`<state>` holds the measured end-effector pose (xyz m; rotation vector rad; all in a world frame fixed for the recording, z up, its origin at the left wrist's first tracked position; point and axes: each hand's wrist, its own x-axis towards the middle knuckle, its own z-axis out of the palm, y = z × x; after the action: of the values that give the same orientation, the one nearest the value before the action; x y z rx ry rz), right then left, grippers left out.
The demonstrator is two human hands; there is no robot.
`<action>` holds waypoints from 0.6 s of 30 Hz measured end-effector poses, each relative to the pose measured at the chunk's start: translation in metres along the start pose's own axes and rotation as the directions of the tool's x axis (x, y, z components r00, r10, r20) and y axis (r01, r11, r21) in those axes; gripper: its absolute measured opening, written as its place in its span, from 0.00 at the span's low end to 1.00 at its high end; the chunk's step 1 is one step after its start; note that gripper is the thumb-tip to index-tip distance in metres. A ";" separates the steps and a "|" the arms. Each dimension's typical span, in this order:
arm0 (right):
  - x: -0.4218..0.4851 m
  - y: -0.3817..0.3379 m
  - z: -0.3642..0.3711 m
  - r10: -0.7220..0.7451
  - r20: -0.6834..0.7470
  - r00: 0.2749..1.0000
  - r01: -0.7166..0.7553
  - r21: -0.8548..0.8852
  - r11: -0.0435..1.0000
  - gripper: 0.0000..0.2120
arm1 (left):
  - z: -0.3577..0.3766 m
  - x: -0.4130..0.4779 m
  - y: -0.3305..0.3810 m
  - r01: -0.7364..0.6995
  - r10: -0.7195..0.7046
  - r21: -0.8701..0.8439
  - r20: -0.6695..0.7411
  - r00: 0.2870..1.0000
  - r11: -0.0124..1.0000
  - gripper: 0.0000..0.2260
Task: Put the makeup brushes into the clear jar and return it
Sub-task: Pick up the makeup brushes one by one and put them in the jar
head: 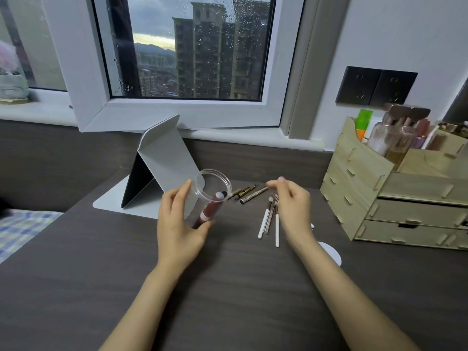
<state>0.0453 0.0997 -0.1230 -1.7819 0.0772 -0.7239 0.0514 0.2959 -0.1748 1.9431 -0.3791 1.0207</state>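
My left hand grips the clear jar, tilted with its mouth toward the right. A dark red tube with white ends lies inside it. My right hand hovers just right of the jar's mouth, fingers pinched together; whether anything is between them is not visible. Below that hand, several white-handled makeup brushes lie on the dark table. Beyond them rest a few gold-brown pens.
A grey folding stand sits behind the jar. A wooden drawer organiser holding bottles and brushes stands at the right. A white round disc lies near my right wrist. A window and sill run along the back.
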 end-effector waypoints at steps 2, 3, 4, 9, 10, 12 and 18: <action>0.025 0.025 0.009 -0.019 0.085 0.996 0.053 -0.406 0.912 0.12 | -0.002 0.003 -0.002 0.036 -0.036 -0.017 -0.030 0.999 0.999 0.39; 0.036 0.038 0.014 -0.047 0.171 0.984 0.138 -0.574 0.807 0.13 | -0.002 0.004 -0.002 0.047 -0.048 -0.020 -0.038 0.998 0.999 0.39; 0.046 0.051 0.020 -0.064 0.269 0.961 0.236 -0.679 0.695 0.15 | -0.002 0.004 -0.003 0.056 -0.057 -0.019 -0.042 0.997 0.998 0.39; 0.079 0.083 0.042 0.024 0.540 0.841 0.531 -0.833 0.157 0.18 | -0.002 0.004 -0.004 0.056 -0.056 -0.009 -0.024 0.998 0.998 0.39; 0.083 0.084 0.045 0.055 0.570 0.820 0.565 -0.821 0.081 0.17 | -0.002 0.003 -0.003 0.052 -0.052 -0.004 -0.014 0.999 0.999 0.39; 0.089 0.085 0.052 0.029 0.642 0.766 0.642 -0.765 -0.052 0.10 | -0.001 0.003 -0.003 0.031 -0.031 0.010 0.003 1.000 0.999 0.39; 0.094 0.083 0.057 -0.005 0.762 0.647 0.752 -0.639 -0.161 0.09 | 0.002 0.002 -0.003 -0.007 0.006 0.038 0.032 0.999 0.999 0.39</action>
<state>0.1749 0.0812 -0.1656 -3.6120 -0.6414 -0.5291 0.0555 0.2964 -0.1756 1.9950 -0.3863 1.0087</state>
